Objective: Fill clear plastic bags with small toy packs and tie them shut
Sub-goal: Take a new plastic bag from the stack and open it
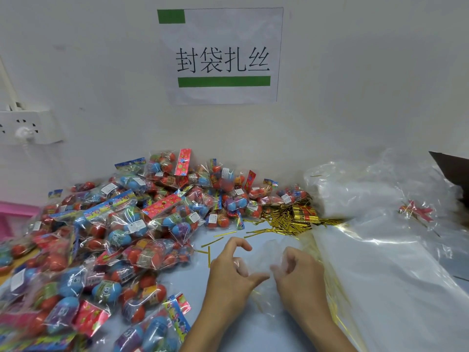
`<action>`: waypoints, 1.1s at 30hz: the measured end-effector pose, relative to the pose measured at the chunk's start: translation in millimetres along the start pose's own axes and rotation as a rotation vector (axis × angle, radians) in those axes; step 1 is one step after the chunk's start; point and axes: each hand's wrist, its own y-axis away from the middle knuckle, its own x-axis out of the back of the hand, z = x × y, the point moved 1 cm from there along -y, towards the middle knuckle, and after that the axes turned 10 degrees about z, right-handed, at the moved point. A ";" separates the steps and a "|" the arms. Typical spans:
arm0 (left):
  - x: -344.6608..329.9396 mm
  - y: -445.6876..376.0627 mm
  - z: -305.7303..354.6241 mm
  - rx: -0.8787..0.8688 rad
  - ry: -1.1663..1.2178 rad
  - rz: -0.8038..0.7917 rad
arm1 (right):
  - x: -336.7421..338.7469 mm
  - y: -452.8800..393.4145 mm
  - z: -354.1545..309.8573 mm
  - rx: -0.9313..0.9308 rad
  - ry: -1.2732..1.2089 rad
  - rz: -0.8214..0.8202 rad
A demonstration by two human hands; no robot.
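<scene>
Both of my hands sit low on the table [380, 313]. Left hand [232, 270] and right hand [299, 269] curl their fingers, pinching a clear bag [261, 252] between them, beside the toy packs [114, 237].

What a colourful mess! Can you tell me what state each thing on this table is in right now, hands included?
clear bag: empty, held between both hands.
left hand: fingers curled, pinching the bag.
right hand: fingers curled, pinching the bag.
toy packs: sealed, heaped loose on the table.
gold twist ties: loose, scattered in a pile.
stack of clear bags: unfilled, lying flat.
wall socket: one plug in.
</scene>
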 end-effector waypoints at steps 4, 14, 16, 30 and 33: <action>6.1 -2.4 -1.4 -0.059 -0.227 0.308 | 10.0 -5.8 0.2 0.001 0.033 0.142; 2.1 2.1 3.8 -0.368 -0.183 0.314 | 2.8 2.2 -8.2 0.101 0.054 0.056; -1.6 2.8 1.4 -0.393 -0.199 0.219 | 1.9 3.5 -10.1 0.096 0.032 0.047; 11.7 2.1 1.5 -0.218 -0.317 0.486 | 9.0 -4.0 -2.1 0.015 0.054 0.264; 7.7 -1.3 -0.5 -0.209 -0.239 0.394 | 6.6 -2.4 -2.5 0.042 0.084 0.192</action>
